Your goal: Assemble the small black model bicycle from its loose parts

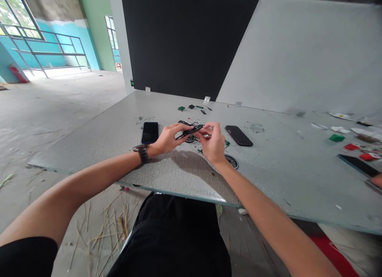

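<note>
Above the table's front part, my left hand (167, 138) is closed on a thin black part (195, 129), perhaps a small wheel seen nearly edge-on. My right hand (214, 144) pinches at the right end of the same part, its fingers bent together. Just behind and below the fingers, a small black spoked wheel (190, 139) lies on the table, partly covered. A second spoked wheel (231, 161) rests beside my right wrist, which hides some of it. Small green pieces (227, 143) show next to the right hand. More dark parts behind the hands are hard to make out.
On the grey table (104, 134), a phone (150, 132) lies left and another phone (239, 135) right. Small green and black pieces (191, 107) are scattered at the back. A co-worker's hand (377, 181) is at the right edge near a dark phone-like slab (356, 164) and red pieces (370, 156).
</note>
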Demonstrator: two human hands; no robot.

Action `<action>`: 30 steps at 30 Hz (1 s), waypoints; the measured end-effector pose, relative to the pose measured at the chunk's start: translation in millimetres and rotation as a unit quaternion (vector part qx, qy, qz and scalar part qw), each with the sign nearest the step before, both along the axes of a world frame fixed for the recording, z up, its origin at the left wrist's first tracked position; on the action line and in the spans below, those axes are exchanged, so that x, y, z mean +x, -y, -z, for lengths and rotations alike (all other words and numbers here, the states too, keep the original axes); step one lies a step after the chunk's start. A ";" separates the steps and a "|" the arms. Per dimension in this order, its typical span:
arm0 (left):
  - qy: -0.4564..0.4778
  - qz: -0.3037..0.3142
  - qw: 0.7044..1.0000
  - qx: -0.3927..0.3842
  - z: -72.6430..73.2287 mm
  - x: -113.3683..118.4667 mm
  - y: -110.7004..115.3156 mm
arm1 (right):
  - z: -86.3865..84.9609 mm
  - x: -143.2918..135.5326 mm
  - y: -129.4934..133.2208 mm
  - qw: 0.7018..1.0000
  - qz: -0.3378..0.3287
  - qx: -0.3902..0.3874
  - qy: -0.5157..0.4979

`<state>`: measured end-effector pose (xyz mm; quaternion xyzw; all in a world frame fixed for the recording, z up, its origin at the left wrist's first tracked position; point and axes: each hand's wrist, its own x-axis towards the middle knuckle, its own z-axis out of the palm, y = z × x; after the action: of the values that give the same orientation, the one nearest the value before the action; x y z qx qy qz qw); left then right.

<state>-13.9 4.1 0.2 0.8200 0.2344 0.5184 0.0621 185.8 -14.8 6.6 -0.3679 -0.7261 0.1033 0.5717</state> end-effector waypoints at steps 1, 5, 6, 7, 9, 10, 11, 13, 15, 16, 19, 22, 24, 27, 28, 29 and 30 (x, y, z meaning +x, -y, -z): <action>0.003 0.002 1.000 -0.006 -0.1 -0.3 0.2 | -0.5 0.3 0.6 1.000 0.005 0.012 0.007; 0.011 0.010 1.000 -0.016 0.8 -0.5 0.5 | 0.4 0.9 1.0 0.997 0.016 0.065 0.043; 0.011 0.008 1.000 -0.013 0.9 -0.3 0.6 | 1.1 1.0 0.6 0.996 0.016 0.074 0.051; 0.009 0.004 1.000 -0.011 0.6 -0.1 0.8 | 1.8 1.2 0.2 0.995 0.017 0.082 0.058; 0.007 -0.003 1.000 -0.005 -0.9 0.5 1.5 | 3.2 1.7 -0.4 0.994 0.024 0.089 0.066; 0.007 -0.003 1.000 -0.001 -1.9 0.7 1.8 | 3.7 2.0 -0.5 0.993 0.028 0.087 0.069; 0.007 -0.001 1.000 0.004 -2.9 0.8 2.1 | 4.1 2.4 -0.4 0.993 0.033 0.084 0.071; 0.009 -0.002 1.000 0.011 -4.1 0.8 2.1 | 4.3 3.0 0.4 0.993 0.041 0.077 0.075; 0.010 -0.011 1.000 0.013 -3.7 0.6 1.3 | 3.6 2.8 1.5 0.994 0.047 0.070 0.076; 0.011 -0.016 1.000 0.012 -3.1 0.6 0.8 | 2.9 2.4 2.0 0.994 0.049 0.068 0.074; 0.017 -0.026 0.999 0.010 -0.8 0.9 -0.2 | 0.8 0.2 3.0 0.996 0.051 0.051 0.053; 0.028 -0.025 0.999 -0.009 -0.5 2.1 0.9 | 0.0 -1.8 2.9 0.998 0.042 0.028 0.036; 0.041 -0.026 0.998 -0.035 -1.5 3.0 2.3 | 0.2 -2.2 2.6 0.998 0.041 0.026 0.040; 0.052 -0.024 0.997 -0.052 -2.8 3.6 3.4 | 0.2 -1.9 3.2 0.997 0.038 0.046 0.055; 0.053 -0.021 0.997 -0.048 -2.9 3.6 3.3 | -0.1 -1.8 3.7 0.996 0.034 0.052 0.059; 0.054 -0.019 0.997 -0.042 -3.0 3.4 3.1 | -0.5 -1.9 4.3 0.996 0.030 0.056 0.062; 0.055 -0.016 0.998 -0.036 -2.9 3.3 2.9 | -1.1 -2.0 5.0 0.996 0.026 0.056 0.064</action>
<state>-10.6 1.2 3.1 0.7835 0.2628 0.5548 0.0962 183.8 -19.8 7.7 -0.3596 -0.7560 0.0237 0.5465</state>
